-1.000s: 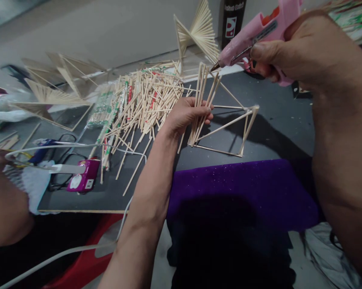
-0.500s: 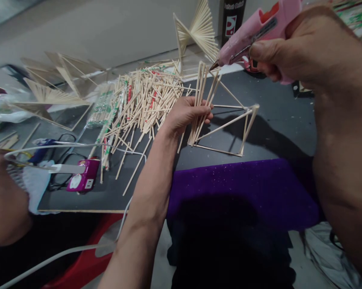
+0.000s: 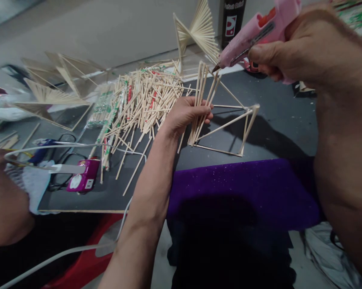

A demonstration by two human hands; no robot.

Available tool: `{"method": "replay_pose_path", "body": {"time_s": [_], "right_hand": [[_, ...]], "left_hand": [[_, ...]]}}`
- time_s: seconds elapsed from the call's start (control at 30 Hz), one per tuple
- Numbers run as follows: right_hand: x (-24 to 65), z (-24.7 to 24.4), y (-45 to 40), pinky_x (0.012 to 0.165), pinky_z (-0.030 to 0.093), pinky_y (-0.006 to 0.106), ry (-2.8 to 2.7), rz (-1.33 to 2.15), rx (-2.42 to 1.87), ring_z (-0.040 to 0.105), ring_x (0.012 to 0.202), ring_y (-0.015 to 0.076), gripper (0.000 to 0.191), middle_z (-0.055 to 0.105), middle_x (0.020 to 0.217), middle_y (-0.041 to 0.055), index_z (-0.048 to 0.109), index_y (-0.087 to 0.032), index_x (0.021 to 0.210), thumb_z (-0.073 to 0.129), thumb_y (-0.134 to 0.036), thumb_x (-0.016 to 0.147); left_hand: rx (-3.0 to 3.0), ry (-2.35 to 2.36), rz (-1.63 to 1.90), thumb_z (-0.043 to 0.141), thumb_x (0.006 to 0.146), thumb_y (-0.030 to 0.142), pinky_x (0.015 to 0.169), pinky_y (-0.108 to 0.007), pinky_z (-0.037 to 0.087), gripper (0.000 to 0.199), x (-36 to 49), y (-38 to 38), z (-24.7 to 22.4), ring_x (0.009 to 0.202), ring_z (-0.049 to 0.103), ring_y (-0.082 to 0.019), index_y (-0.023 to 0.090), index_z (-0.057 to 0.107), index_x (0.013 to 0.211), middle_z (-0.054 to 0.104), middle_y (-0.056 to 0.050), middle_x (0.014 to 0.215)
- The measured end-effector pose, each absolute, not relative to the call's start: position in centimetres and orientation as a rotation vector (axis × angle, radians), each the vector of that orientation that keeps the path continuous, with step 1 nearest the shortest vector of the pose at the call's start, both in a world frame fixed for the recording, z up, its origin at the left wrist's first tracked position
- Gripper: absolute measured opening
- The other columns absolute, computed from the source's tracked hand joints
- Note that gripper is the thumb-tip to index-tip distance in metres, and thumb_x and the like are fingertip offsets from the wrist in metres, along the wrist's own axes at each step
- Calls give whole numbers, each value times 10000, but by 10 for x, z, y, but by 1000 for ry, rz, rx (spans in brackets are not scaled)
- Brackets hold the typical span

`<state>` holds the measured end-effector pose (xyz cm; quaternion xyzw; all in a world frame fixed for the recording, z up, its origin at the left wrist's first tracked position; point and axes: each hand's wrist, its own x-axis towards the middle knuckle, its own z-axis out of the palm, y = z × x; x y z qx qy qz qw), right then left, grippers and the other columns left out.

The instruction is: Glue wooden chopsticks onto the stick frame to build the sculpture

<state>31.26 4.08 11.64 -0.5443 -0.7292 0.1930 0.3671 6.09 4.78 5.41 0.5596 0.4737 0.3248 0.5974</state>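
Note:
My left hand [image 3: 190,112] is closed around several thin wooden sticks of a stick frame [image 3: 223,127] that rests on the dark table. The sticks in its grip stand nearly upright and lean a little. My right hand [image 3: 292,56] grips a pink hot glue gun [image 3: 244,40] at the upper right. The glue gun's metal nozzle points down and left, close to the top ends of the sticks; whether it touches them I cannot tell. An orange part shows in the body of the gun.
Loose sticks [image 3: 150,96] lie heaped left of my hand, beside a wrapped stick pack [image 3: 101,106]. Finished-looking fan-shaped stick pieces [image 3: 195,34] stand behind. A magenta power adapter [image 3: 83,176] with a white cable sits at the left. Another person's arm [image 3: 6,196] is at the far left.
The glue gun's nozzle has shifted slightly right and down along the stick tops. My left hand and the stick frame have stayed in place.

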Motion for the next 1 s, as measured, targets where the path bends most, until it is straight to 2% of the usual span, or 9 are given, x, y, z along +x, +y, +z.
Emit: {"method": "replay_pose_path", "body": {"time_s": [0.4, 0.67, 1.0], "right_hand": [[311, 118, 37, 393, 316, 211, -1885, 496, -1338, 489, 501, 81, 258, 559, 616, 14, 634, -149, 703, 662, -342, 873], [306, 125, 31, 404, 306, 221, -1878, 510, -1372, 489, 507, 84, 252, 554, 605, 14, 623, -150, 687, 659, -323, 866], [310, 123, 34, 430, 314, 227, -1931, 544, -1343, 506, 549, 94, 203, 571, 662, 27, 661, -139, 763, 671, -300, 886]], "left_hand": [[1309, 1107, 749, 723, 722, 179, 727, -277, 605, 140, 60, 48, 53, 693, 731, -135, 118, 686, 843, 697, -27, 704], [1305, 1122, 750, 727, 716, 178, 700, -253, 595, 124, 62, 46, 55, 659, 714, -120, 127, 671, 815, 696, -24, 693], [1316, 1134, 744, 728, 715, 180, 708, -255, 606, 146, 61, 47, 55, 680, 726, -131, 117, 680, 839, 706, -33, 692]]}}
